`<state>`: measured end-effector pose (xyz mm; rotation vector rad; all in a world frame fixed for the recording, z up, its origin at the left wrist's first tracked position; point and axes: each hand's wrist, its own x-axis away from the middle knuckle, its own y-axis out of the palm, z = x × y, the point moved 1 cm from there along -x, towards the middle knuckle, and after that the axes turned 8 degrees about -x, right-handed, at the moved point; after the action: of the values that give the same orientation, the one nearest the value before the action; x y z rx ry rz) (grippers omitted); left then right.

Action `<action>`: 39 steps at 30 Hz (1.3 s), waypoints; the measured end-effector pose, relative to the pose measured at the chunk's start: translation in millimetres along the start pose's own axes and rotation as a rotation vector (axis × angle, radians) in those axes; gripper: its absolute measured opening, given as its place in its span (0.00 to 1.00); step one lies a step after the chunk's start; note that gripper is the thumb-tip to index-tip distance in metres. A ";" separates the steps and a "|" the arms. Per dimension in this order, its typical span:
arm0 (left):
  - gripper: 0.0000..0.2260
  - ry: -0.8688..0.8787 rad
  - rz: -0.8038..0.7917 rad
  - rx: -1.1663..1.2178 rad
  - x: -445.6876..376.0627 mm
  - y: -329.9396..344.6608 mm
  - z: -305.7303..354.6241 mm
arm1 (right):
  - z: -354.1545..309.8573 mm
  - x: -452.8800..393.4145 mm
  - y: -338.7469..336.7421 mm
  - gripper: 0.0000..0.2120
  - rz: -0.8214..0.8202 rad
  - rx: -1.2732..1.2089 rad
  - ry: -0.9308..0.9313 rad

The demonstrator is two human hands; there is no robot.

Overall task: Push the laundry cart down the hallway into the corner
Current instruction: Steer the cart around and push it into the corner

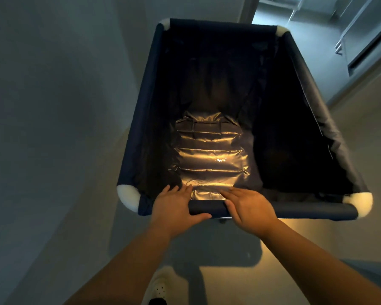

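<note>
The laundry cart is a deep navy fabric bin with white rounded corner pieces, straight in front of me. Its shiny bottom reflects warm light and nothing lies inside. My left hand grips the near padded rim left of centre, fingers over the top and thumb underneath. My right hand rests on the same rim just to the right, fingers stretched over into the bin and thumb against the bar.
A plain wall runs close along the cart's left side. Past the cart's far right corner the hallway floor opens toward a brighter room with a metal-legged fixture. My white shoe shows below.
</note>
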<state>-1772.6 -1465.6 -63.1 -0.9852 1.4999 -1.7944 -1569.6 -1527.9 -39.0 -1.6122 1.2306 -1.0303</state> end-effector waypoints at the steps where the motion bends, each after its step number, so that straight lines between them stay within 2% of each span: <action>1: 0.45 -0.016 0.006 -0.006 -1.3 2.0 9.6 | 9.2 3.9 -2.8 0.22 -0.004 -0.007 -0.006; 7: 0.45 -0.102 0.061 -0.032 -16.0 5.8 68.5 | 67.2 18.0 -19.9 0.23 -0.074 0.002 -0.052; 12: 0.44 -0.154 0.069 -0.030 -39.6 4.7 113.9 | 118.3 18.1 -34.8 0.23 -0.085 0.011 -0.087; 16: 0.41 -0.167 0.137 0.002 -65.0 6.0 146.2 | 158.4 11.3 -47.7 0.24 -0.075 0.017 -0.103; 23: 0.45 -0.208 0.068 0.055 -120.2 5.9 188.5 | 219.3 -9.2 -80.1 0.20 -0.010 0.008 -0.141; 28: 0.42 -0.212 0.071 0.112 -164.4 0.0 203.5 | 257.4 -38.4 -99.1 0.19 0.017 -0.002 -0.160; 32: 0.38 -0.220 0.090 0.145 -202.9 -14.1 206.9 | 287.9 -75.2 -114.2 0.14 -0.021 0.022 -0.159; 35: 0.37 -0.213 0.093 0.173 -219.4 -22.0 197.4 | 297.6 -96.2 -110.6 0.20 -0.122 0.018 -0.198; 39: 0.39 -0.213 -0.042 0.156 -227.4 -34.9 165.2 | 283.3 -111.0 -100.0 0.18 -0.090 -0.112 -0.199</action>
<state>-1509.2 -1362.1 -51.8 -1.0975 1.1999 -1.7452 -1294.3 -1364.3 -45.2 -1.8234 1.1064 -0.8444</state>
